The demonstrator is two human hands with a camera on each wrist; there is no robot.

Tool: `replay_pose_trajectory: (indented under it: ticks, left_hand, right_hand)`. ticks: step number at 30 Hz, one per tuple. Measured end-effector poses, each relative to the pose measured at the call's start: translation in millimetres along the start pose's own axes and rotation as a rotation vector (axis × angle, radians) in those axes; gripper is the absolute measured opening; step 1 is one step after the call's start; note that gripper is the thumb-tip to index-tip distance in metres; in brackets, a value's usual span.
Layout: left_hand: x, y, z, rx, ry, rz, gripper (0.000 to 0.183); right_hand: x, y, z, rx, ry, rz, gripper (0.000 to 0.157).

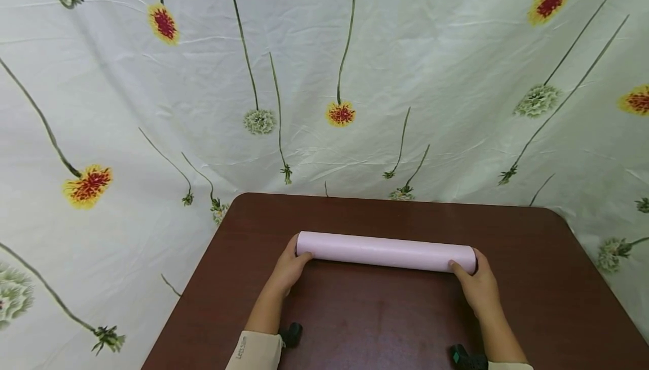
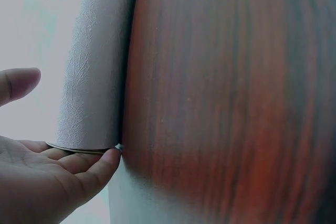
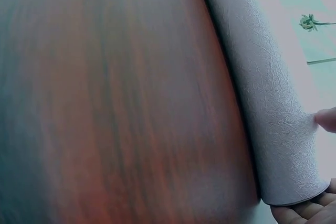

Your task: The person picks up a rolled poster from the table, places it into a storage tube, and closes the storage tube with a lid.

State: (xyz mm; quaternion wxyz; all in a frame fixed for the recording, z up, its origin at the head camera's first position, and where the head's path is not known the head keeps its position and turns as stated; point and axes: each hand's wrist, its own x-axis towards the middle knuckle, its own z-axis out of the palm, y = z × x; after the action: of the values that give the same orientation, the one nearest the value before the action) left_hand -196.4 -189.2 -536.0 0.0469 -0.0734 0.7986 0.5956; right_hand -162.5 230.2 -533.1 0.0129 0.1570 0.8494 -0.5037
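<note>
A pale pink roll [image 1: 385, 250] with a finely textured surface lies crosswise over the dark table. At its left end is my left hand [image 1: 289, 266], its fingers [image 2: 92, 174] stretched across the end face. In the left wrist view the thumb [image 2: 21, 85] stands apart from the roll. My right hand [image 1: 479, 285] holds the opposite end. Its thumb [image 3: 326, 120] touches the side of the roll in the right wrist view, while the fingers [image 3: 299, 214] support the end face. Most of the right palm is out of that view.
The reddish-brown table [image 1: 355, 313] has rounded far corners. Behind it and along its left side hangs a white cloth [image 1: 304, 77] printed with flowers. A dark wrist device [image 1: 291, 335] sits at the left sleeve [image 1: 256, 350], and another dark device [image 1: 467, 357] at the right wrist.
</note>
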Motion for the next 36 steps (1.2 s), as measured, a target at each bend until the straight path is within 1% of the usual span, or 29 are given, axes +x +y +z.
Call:
replay_pose_trajectory:
  ticks: [6,11,19,22,27,34,36]
  left_hand:
    - [1.1,-0.8,-0.5,-0.001,-0.011,0.010,0.071]
    - [0.6,-0.7,-2.7,0.003,-0.007,-0.005,0.072]
    - [-0.8,0.5,-6.2,-0.017,0.014,-0.045,0.074]
    - [-1.1,0.3,-8.1,-0.016,0.013,-0.046,0.074]
    - [-3.5,1.5,-10.5,-0.029,0.010,-0.053,0.073]
    - [-5.1,2.7,-9.9,-0.037,0.007,-0.025,0.067]
    - [-5.3,2.5,-9.1,-0.037,0.004,-0.024,0.066]
  right_hand:
    - [0.3,0.8,-1.0,-0.006,-0.003,0.002,0.089]
    - [0.1,-0.4,-2.0,-0.013,-0.005,0.001,0.090]
    - [0.1,1.2,-4.1,0.004,0.039,-0.033,0.090]
    - [-0.3,1.3,-5.7,0.010,0.050,-0.040,0.089]
    - [-0.7,0.9,-7.4,0.002,0.045,-0.030,0.089]
    - [0.2,1.2,-4.8,0.053,0.012,-0.040,0.086]
    - [0.0,0.7,-4.2,0.051,0.008,-0.042,0.085]
